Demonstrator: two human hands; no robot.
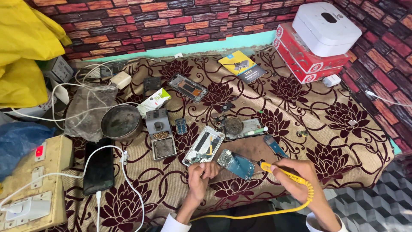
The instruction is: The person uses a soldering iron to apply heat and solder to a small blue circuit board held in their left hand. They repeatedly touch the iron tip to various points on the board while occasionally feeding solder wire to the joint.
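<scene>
My right hand [298,178] grips a yellow soldering iron [281,172] whose tip points left at a blue circuit board [237,164] lying on the patterned cloth. My left hand [201,175] is closed just left of that board, fingertips near its edge; whether it pinches something small I cannot tell. An opened phone frame [204,145] lies just above my left hand. The iron's yellow cord [257,212] curls back under my right wrist.
A soldering stand [159,133], a round metal bowl [121,122], a black phone [98,166] on a white cable, a power strip box [32,184], another opened phone [188,87], red boxes [307,58] with a white device on top, and small parts lie around.
</scene>
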